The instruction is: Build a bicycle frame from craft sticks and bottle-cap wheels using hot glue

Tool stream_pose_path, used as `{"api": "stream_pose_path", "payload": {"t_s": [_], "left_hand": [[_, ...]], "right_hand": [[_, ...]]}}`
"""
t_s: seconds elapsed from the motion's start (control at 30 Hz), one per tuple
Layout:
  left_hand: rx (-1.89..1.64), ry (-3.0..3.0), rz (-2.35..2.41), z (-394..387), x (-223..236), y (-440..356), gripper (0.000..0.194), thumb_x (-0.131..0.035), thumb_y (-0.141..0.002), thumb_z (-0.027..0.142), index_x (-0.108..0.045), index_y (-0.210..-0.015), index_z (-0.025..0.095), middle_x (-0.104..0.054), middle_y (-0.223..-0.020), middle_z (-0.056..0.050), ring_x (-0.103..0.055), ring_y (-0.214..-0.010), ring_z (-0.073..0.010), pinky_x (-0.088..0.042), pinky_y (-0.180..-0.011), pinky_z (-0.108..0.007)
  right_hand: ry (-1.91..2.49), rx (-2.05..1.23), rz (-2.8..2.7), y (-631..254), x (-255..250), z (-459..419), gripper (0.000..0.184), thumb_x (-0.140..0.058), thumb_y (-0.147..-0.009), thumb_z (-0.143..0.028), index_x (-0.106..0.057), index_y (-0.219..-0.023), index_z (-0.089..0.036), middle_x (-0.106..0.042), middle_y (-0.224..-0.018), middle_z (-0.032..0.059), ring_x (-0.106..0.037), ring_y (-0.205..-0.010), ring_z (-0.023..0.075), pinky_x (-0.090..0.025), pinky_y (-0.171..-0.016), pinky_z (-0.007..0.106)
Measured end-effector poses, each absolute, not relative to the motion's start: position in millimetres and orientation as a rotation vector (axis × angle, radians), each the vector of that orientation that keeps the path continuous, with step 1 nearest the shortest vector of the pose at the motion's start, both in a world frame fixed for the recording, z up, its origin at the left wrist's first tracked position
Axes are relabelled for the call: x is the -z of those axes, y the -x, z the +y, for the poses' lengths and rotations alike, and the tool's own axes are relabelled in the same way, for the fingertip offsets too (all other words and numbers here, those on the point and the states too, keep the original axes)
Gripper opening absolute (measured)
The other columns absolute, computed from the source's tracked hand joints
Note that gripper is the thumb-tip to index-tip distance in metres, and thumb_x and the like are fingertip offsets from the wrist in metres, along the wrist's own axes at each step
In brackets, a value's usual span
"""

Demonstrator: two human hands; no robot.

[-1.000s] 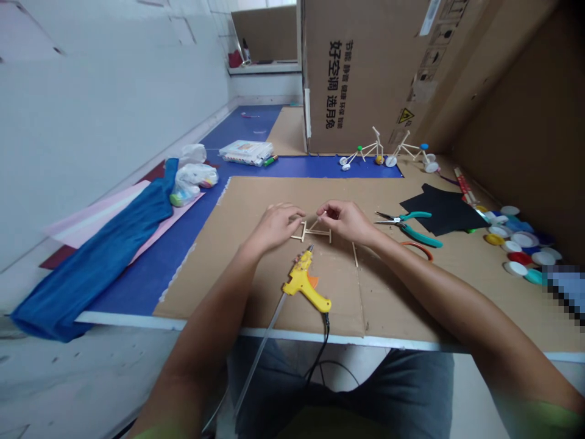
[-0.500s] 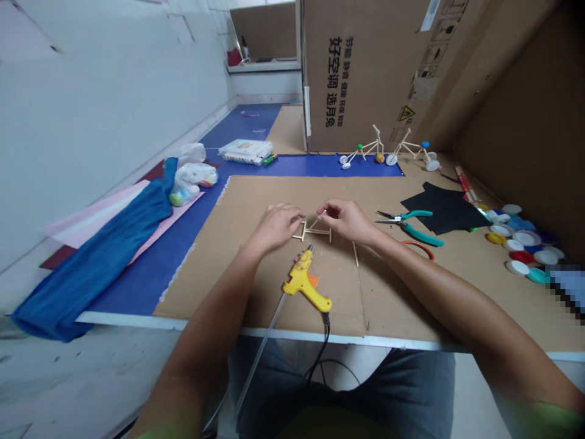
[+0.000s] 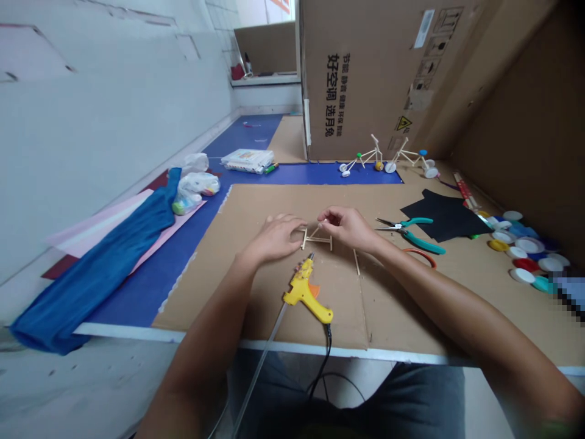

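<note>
"While the right hand (image 3: 345, 228) pinches a slanting stick (image 3: 314, 233), how's the wooden frame (image 3: 319, 239)?"
"On the cardboard (image 3: 388, 305), ends joined; that stick perhaps unfixed. Left hand (image 3: 281, 236) half-curled beside it, grip unclear."

A stick frame (image 3: 319, 239) sat on the desk (image 3: 137, 299), between the left hand (image 3: 278, 236) and the right hand (image 3: 347, 228).
A glue gun (image 3: 301, 291) lay in front; pliers (image 3: 402, 228), then bottle caps (image 3: 525, 264), lay right; cloth (image 3: 114, 247) and plastic bags (image 3: 195, 186) lay left; behind, two stick models (image 3: 359, 155) stood before a carton (image 3: 365, 79).
</note>
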State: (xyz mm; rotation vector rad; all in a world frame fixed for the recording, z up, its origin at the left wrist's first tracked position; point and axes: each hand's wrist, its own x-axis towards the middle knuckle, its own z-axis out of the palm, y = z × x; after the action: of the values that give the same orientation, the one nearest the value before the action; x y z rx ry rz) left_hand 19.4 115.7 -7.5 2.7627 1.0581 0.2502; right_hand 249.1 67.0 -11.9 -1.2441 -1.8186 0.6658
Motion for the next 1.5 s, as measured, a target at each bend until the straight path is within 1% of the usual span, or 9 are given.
{"api": "stream_pose_path", "payload": {"t_s": [0.17,0.43,0.63,0.93,1.0,1.1,1.2,1.37,1.5], "left_hand": [[-0.289,-2.761,1.066,114.5,7.6,-21.2,0.036,-0.056,-0.092,0.031,-0.066,-0.126,0.027,-0.067,-0.135,-0.005,-0.057,-0.128,-0.0281,-0.04,-0.106,-0.046],[-0.623,-2.67,0.902,111.5,17.6,-36.4,0.017,-0.057,-0.096,0.028,-0.073,-0.102,0.025,-0.076,-0.117,-0.001,-0.064,-0.112,-0.0221,-0.044,-0.099,-0.039],[-0.68,-2.633,0.892,111.3,24.8,-42.8,0.015,-0.059,-0.093,0.023,-0.073,-0.1,0.024,-0.076,-0.114,-0.002,-0.064,-0.109,-0.0223,-0.045,-0.096,-0.039],[-0.665,-2.648,0.887,114.4,30.4,-45.1,0.018,-0.055,-0.092,0.021,-0.073,-0.096,0.023,-0.076,-0.109,-0.003,-0.064,-0.106,-0.022,-0.045,-0.095,-0.039],[-0.663,-2.634,0.889,115.3,31.2,-45.0,0.019,-0.055,-0.093,0.022,-0.073,-0.096,0.024,-0.077,-0.11,-0.003,-0.065,-0.106,-0.0219,-0.045,-0.096,-0.04],[-0.657,-2.615,0.893,116.3,31.6,-44.6,0.018,-0.055,-0.094,0.026,-0.073,-0.097,0.024,-0.077,-0.111,-0.003,-0.065,-0.108,-0.0222,-0.045,-0.097,-0.04],[-0.673,-2.611,0.905,116.5,31.2,-44.0,0.017,-0.056,-0.094,0.028,-0.073,-0.097,0.024,-0.077,-0.11,-0.003,-0.065,-0.106,-0.0219,-0.045,-0.096,-0.039],[-0.665,-2.606,0.931,117.1,31.0,-43.5,0.017,-0.057,-0.094,0.029,-0.072,-0.092,0.023,-0.077,-0.105,-0.004,-0.066,-0.104,-0.0218,-0.045,-0.095,-0.038],[-0.675,-2.606,0.928,117.7,31.4,-43.8,0.015,-0.058,-0.093,0.027,-0.072,-0.091,0.023,-0.078,-0.105,-0.003,-0.067,-0.103,-0.0216,-0.046,-0.094,-0.038]], "right_hand": [[1.247,-0.675,-1.816,-248.9,10.5,66.5,0.02,-0.061,-0.083,-0.032,-0.069,-0.089,-0.015,-0.064,-0.072,0.001,-0.052,-0.065,0.0132,-0.04,-0.063,0.027],[1.225,-0.688,-1.83,-247.2,6.7,65.4,0.023,-0.062,-0.085,-0.036,-0.07,-0.089,-0.015,-0.066,-0.074,0.0017,-0.054,-0.067,0.0136,-0.041,-0.064,0.026],[1.201,-0.702,-1.819,-246.5,8.1,65.7,0.023,-0.064,-0.084,-0.036,-0.07,-0.091,-0.014,-0.066,-0.075,0.0021,-0.054,-0.067,0.0137,-0.041,-0.063,0.026],[1.19,-0.724,-1.822,-243.3,7.5,64.0,0.022,-0.064,-0.085,-0.035,-0.068,-0.09,-0.015,-0.066,-0.076,0.0018,-0.055,-0.068,0.0136,-0.042,-0.065,0.027],[1.193,-0.753,-1.818,-243.5,6.0,61.8,0.025,-0.066,-0.085,-0.038,-0.068,-0.095,-0.015,-0.067,-0.079,0.0023,-0.057,-0.07,0.0141,-0.043,-0.066,0.027],[1.228,-0.776,-1.812,-247.2,-1.1,56.2,0.041,-0.071,-0.084,-0.043,-0.065,-0.112,-0.015,-0.069,-0.088,0.0038,-0.061,-0.074,0.0154,-0.046,-0.068,0.028],[1.318,-0.682,-1.843,-259.5,-13.0,48.3,0.046,-0.068,-0.088,-0.046,-0.064,-0.12,-0.015,-0.071,-0.093,0.006,-0.062,-0.078,0.0171,-0.047,-0.07,0.029],[1.701,-0.41,-1.909,-308.9,-26.8,30.3,0.03,-0.064,-0.09,-0.041,-0.07,-0.109,-0.018,-0.074,-0.093,0.0074,-0.064,-0.077,0.0195,-0.044,-0.068,0.03],[2.137,-0.182,-1.893,-361.6,-19.5,10.7,0.026,-0.067,-0.087,-0.037,-0.071,-0.107,-0.021,-0.077,-0.098,0.0094,-0.067,-0.082,0.025,-0.04,-0.065,0.033]]}}
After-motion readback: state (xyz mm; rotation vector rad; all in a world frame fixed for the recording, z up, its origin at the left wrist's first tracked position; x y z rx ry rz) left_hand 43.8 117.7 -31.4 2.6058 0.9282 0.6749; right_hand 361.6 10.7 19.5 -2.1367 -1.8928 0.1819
